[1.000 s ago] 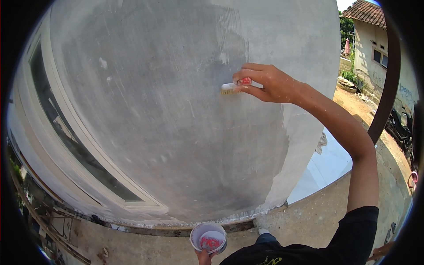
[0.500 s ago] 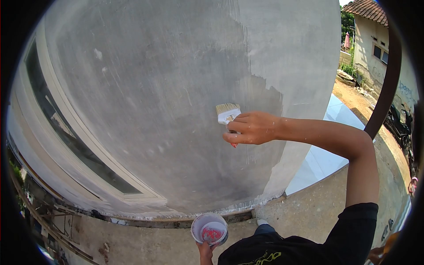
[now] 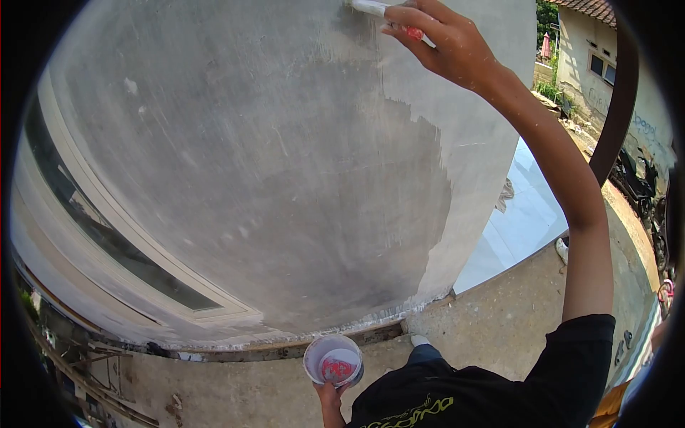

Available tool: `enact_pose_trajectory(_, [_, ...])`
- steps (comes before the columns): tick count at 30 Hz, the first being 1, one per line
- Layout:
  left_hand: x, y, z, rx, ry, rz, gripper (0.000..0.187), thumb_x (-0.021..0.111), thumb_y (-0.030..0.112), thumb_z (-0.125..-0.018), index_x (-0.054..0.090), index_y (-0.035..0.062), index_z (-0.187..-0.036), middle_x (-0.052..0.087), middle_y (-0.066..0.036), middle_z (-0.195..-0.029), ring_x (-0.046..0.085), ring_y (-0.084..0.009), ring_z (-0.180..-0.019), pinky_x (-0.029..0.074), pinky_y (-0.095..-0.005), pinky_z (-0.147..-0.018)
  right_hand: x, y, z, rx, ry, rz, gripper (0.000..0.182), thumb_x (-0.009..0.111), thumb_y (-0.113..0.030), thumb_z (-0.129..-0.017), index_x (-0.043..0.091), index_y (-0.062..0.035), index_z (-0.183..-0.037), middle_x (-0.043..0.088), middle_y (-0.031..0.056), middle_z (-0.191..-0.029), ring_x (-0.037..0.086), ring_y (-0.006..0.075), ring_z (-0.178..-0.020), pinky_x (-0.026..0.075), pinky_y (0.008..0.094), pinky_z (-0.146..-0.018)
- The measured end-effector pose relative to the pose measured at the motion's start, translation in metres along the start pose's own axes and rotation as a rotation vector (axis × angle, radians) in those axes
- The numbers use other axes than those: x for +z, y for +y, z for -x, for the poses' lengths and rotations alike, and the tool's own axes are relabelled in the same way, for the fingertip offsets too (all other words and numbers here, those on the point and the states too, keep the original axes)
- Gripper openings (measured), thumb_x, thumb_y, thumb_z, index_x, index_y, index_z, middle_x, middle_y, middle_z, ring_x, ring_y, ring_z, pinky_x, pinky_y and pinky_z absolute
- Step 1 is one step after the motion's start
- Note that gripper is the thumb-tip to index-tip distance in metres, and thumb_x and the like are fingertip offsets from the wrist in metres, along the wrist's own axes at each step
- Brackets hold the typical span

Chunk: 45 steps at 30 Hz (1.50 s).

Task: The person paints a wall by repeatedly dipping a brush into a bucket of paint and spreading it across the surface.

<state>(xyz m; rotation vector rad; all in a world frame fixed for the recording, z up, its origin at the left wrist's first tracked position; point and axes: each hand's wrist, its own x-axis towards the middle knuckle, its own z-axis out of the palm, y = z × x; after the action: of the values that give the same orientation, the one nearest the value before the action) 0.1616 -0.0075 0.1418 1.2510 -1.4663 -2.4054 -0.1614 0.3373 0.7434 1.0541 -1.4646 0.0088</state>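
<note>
Two hands are working, and I am watching the right hand [image 3: 446, 43] pinching the paintbrush [image 3: 378, 8] at twelve o'clock, its long axis lying nearly level with bristles pointing toward nine o'clock against the wall [image 3: 271, 178]. Down at six o'clock my left hand [image 3: 330, 396] is gripping the paint cup [image 3: 333, 360]. Half a second ago the brush was sitting mid-wall, bristles up.
</note>
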Motion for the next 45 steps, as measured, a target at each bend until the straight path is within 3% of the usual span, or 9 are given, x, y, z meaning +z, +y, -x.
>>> enact_pose_trajectory(6, [0.011,0.004,0.004,0.010,0.007,0.013,0.060,0.038,-0.005,-0.087,0.029,0.0116,-0.144,0.043,-0.021,-0.138,0.057,-0.0423,-0.113,0.063,-0.0530,-0.073,0.041,-0.083,0.126,-0.296,-0.247,-0.202,0.025,0.075,-0.008,-0.083,0.060,-0.0129,-0.102,0.061,0.0078,-0.079,0.067,0.0213,-0.074,0.055,0.0278,-0.057])
enact_pose_trajectory(9, [0.012,0.007,0.005,-0.005,-0.037,0.015,0.059,0.037,-0.004,-0.089,0.027,0.0130,-0.145,0.040,-0.021,-0.140,0.055,-0.0428,-0.116,0.063,-0.0544,-0.075,0.027,-0.097,0.134,0.032,-0.612,-0.415,0.018,0.071,-0.012,-0.089,0.060,-0.0110,-0.104,0.061,0.0077,-0.080,0.067,0.0224,-0.074,0.056,0.0294,-0.061])
enact_pose_trajectory(16, [0.015,0.010,0.014,-0.008,0.004,-0.010,0.060,0.036,-0.003,-0.090,0.024,0.0154,-0.146,0.036,-0.021,-0.143,0.053,-0.0434,-0.119,0.062,-0.0561,-0.077,-0.004,0.029,0.050,0.036,-0.157,-0.168,0.023,0.072,-0.018,-0.089,0.063,-0.0102,-0.109,0.068,0.0103,-0.099,0.068,0.0264,-0.085,0.058,0.0320,-0.071])
enact_pose_trajectory(19, [0.013,0.005,0.015,-0.010,0.003,-0.018,0.061,0.036,-0.004,-0.089,0.024,0.0153,-0.146,0.037,-0.021,-0.143,0.053,-0.0435,-0.119,0.062,-0.0559,-0.076,-0.030,0.048,0.013,0.060,0.056,-0.033,0.017,0.069,-0.009,-0.090,0.062,-0.0014,-0.103,0.063,0.0112,-0.085,0.064,0.0239,-0.073,0.051,0.0309,-0.065])
enact_pose_trajectory(22, [0.007,-0.001,0.012,-0.019,-0.009,-0.021,0.062,0.036,-0.005,-0.088,0.024,0.0150,-0.146,0.038,-0.021,-0.143,0.054,-0.0436,-0.118,0.062,-0.0555,-0.075,-0.012,0.048,0.040,-0.179,0.061,0.109,0.024,0.074,-0.014,-0.088,0.063,-0.0108,-0.109,0.069,0.0102,-0.099,0.069,0.0275,-0.085,0.058,0.0301,-0.068])
enact_pose_trajectory(26, [0.010,0.000,0.015,-0.020,-0.021,-0.016,0.064,0.036,-0.005,-0.087,0.024,0.0147,-0.146,0.038,-0.021,-0.142,0.055,-0.0436,-0.117,0.063,-0.0549,-0.074,0.023,-0.034,0.127,-0.225,-0.174,-0.045,0.023,0.078,-0.013,-0.081,0.060,-0.0123,-0.095,0.065,0.0085,-0.086,0.068,0.0219,-0.078,0.057,0.0305,-0.061])
enact_pose_trajectory(34, [0.013,0.002,0.012,-0.021,-0.008,-0.012,0.064,0.038,-0.005,-0.088,0.022,0.0176,-0.146,0.037,-0.020,-0.144,0.054,-0.0445,-0.119,0.063,-0.0560,-0.074,0.008,-0.056,0.146,0.121,-0.509,-0.413,0.021,0.074,-0.015,-0.086,0.061,-0.0080,-0.101,0.064,0.0093,-0.088,0.066,0.0227,-0.077,0.057,0.0335,-0.065])
enact_pose_trajectory(41, [0.008,-0.004,0.011,-0.033,-0.028,-0.013,0.064,0.039,-0.004,-0.090,0.018,0.0200,-0.145,0.032,-0.018,-0.145,0.053,-0.0441,-0.119,0.063,-0.0559,-0.074,-0.020,0.049,0.057,0.057,0.022,-0.058,0.021,0.073,-0.011,-0.087,0.065,-0.0055,-0.105,0.068,0.0103,-0.099,0.068,0.0270,-0.084,0.058,0.0317,-0.073])
enact_pose_trajectory(45, [0.005,-0.012,0.008,-0.047,-0.039,-0.011,0.063,0.039,-0.004,-0.090,0.019,0.0203,-0.145,0.032,-0.018,-0.145,0.053,-0.0436,-0.119,0.063,-0.0557,-0.074,-0.011,0.036,0.069,-0.006,0.043,0.106,0.020,0.075,-0.011,-0.085,0.064,-0.0071,-0.101,0.068,0.0102,-0.093,0.068,0.0248,-0.080,0.057,0.0308,-0.066])
